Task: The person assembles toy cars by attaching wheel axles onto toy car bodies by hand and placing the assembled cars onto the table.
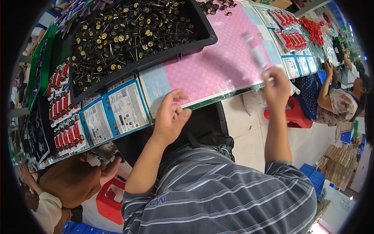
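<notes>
My right hand [277, 84] is closed on the lower end of a long, narrow whitish piece [256, 51] with reddish parts. Motion blurs it, so its kind is unclear. It is above the pink patterned mat [210, 62]. At the table's front edge, my left hand [171, 117] has its fingers loosely bent and apart, with nothing in them. Beyond it stands a large black tray [156, 58] heaped with small black toy wheels [120, 38] with yellow hubs on metal axles.
Rows of red toy car parts with wheels [68, 136] lie at left. Red parts on white cards [290, 39] and a loose red heap [311, 31] are at far right. Loose wheels [218, 6] lie behind the mat. Co-workers sit on both sides, near red stools [111, 201].
</notes>
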Tool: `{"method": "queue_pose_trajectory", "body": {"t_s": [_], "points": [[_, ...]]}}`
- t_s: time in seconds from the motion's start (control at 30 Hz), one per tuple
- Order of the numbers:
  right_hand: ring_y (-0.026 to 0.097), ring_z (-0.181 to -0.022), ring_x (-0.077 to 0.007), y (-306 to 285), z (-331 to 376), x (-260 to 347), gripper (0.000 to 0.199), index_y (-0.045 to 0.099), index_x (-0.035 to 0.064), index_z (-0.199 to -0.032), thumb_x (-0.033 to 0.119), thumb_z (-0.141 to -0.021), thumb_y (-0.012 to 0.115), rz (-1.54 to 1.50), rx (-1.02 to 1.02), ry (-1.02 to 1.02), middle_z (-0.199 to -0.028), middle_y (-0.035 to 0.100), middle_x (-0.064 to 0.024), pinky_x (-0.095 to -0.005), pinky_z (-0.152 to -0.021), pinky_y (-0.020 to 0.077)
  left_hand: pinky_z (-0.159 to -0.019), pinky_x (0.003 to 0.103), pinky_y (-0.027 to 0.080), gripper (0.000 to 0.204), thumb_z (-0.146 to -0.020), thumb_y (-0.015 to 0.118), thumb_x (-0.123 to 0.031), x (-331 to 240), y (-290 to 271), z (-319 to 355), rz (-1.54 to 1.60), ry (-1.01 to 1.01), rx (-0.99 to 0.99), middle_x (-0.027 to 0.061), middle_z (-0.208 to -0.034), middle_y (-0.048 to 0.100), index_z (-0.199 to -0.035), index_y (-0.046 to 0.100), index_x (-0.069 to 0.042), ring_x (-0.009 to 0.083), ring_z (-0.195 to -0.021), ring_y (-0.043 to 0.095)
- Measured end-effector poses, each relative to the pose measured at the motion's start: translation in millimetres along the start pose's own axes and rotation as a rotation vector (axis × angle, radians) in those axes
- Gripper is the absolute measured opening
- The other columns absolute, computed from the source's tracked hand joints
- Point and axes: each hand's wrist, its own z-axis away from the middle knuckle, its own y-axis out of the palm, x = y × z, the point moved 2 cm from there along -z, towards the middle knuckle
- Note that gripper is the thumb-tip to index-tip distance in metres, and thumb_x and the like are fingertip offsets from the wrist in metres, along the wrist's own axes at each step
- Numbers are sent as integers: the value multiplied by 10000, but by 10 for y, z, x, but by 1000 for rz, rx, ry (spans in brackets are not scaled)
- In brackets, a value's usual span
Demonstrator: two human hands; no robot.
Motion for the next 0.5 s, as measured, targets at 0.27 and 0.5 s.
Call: {"method": "queue_pose_trajectory", "body": {"t_s": [0.27, 0.5], "points": [[677, -853, -230, 915, -696, 386, 162, 686, 21, -984, 56, -829, 714, -301, 334, -322, -963, 698, -108, -314, -744, 525, -456, 182, 377, 529, -887, 748, -262, -14, -14, -96, 356, 43, -121, 125, -1086, 616, -1266, 459, -32, 111, -599, 565], [676, -939, -349, 1735, -1847, -1078, 252, 765, 76, -1031, 255, -860, 721, 143, 24, -80, -1015, 702, -160, -416, -842, 544, -524, 199, 469, 651, -806, 767, -164, -109, -527, -107, 290, -10, -198, 176, -1103, 626, -1310, 377, -27, 87, -655, 566]]}}
